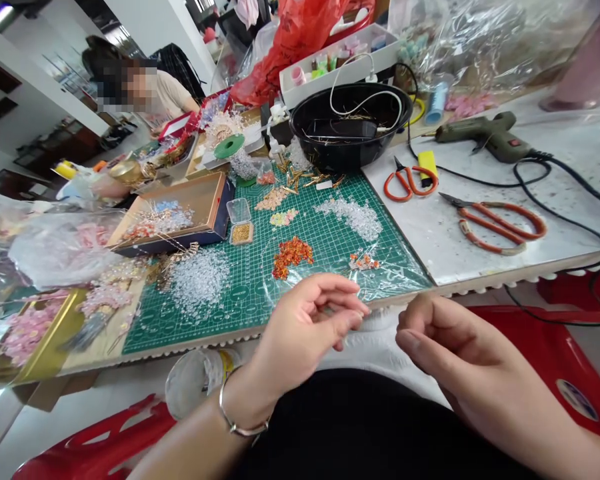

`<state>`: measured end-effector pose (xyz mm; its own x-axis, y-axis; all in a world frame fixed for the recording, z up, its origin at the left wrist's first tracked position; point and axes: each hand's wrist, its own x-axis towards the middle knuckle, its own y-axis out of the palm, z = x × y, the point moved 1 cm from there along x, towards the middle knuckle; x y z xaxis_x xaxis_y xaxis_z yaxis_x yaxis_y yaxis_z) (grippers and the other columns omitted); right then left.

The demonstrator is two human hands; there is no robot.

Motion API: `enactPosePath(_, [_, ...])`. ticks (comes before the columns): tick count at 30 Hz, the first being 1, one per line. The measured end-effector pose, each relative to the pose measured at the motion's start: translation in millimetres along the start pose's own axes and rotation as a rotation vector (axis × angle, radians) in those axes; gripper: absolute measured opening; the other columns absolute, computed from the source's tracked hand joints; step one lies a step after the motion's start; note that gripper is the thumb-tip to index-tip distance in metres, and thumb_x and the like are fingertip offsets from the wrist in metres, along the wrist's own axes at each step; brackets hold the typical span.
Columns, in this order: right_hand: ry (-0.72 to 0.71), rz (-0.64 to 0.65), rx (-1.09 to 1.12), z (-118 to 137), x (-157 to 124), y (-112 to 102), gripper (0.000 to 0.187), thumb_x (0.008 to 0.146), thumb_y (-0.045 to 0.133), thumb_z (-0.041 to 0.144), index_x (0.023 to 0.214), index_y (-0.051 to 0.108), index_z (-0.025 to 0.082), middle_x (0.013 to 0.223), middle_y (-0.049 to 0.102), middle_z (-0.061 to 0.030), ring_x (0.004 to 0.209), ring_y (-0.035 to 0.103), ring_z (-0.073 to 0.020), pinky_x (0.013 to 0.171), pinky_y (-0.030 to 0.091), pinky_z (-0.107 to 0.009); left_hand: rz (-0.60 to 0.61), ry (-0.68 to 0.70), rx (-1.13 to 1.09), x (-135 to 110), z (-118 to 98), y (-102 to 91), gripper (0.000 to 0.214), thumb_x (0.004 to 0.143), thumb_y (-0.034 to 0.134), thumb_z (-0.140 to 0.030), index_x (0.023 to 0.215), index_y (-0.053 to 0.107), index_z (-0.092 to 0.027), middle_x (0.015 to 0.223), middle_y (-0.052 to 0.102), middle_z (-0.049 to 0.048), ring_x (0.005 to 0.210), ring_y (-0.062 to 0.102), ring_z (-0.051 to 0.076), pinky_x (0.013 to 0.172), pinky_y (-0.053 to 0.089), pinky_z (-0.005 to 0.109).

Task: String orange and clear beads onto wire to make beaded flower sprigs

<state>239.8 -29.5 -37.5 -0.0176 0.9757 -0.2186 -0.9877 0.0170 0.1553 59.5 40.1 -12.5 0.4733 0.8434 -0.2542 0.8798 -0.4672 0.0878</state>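
Observation:
My left hand [305, 327], with a silver bangle at the wrist, is held just over the front edge of the table. Its thumb and fingers come together in a pinch; whatever is between them is too small to name. To its right, my right hand [455, 347] is closed, thumb pressed against the curled forefinger, its contents hidden. The hands are apart. Beyond them on a green cutting mat [245, 300] lie a pile of orange beads [291, 257], a small group of orange and clear beads [364, 261], and clear beads [353, 217] further back.
Pliers [500, 223], small orange-handled snips [410, 180] and a glue gun [485, 137] with a trailing cord lie at right. A black basin [350, 157] stands behind. At left are more clear beads [199, 283] and an open box [180, 233]. Another person [165, 100] sits further back.

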Motion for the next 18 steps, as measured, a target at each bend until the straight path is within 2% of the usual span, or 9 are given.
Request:
enactPosePath(5, [-0.093, -0.008, -0.173, 12.7, -12.0, 11.0, 0.038, 0.09, 0.068, 0.047, 0.065, 0.051, 0.024, 0.054, 0.045, 0.0053, 0.047, 0.035, -0.0102, 0.042, 0.031, -0.021, 0.001, 0.174, 0.185, -28.2, -5.8, 4.2, 0.024, 0.089, 0.072, -0.02, 0.112, 0.064, -0.022, 0.099, 0.076, 0.0038, 0.09, 0.071, 0.015, 0.065, 0.054, 0.022])
enactPosePath(12, [-0.127, 0.023, -0.275, 17.3, -21.9, 18.1, 0.044, 0.09, 0.065, 0.054, 0.061, 0.049, 0.025, 0.052, 0.044, 0.0032, 0.047, 0.036, -0.0122, 0.041, 0.031, -0.025, 0.015, 0.22, 0.195, -40.0, -8.4, 6.5, 0.027, 0.088, 0.071, -0.016, 0.112, 0.062, -0.024, 0.098, 0.076, 0.0024, 0.092, 0.072, 0.015, 0.069, 0.055, 0.023])
enactPosePath(18, [-0.089, 0.052, -0.242, 14.6, -23.7, 20.0, 0.045, 0.092, 0.061, 0.058, 0.064, 0.05, 0.024, 0.055, 0.044, 0.0034, 0.049, 0.037, -0.0121, 0.043, 0.033, -0.024, 0.034, 0.28, 0.303, -45.9, -11.2, 8.2, 0.026, 0.09, 0.07, -0.019, 0.114, 0.062, -0.023, 0.101, 0.077, 0.0049, 0.092, 0.074, 0.018, 0.068, 0.057, 0.026])
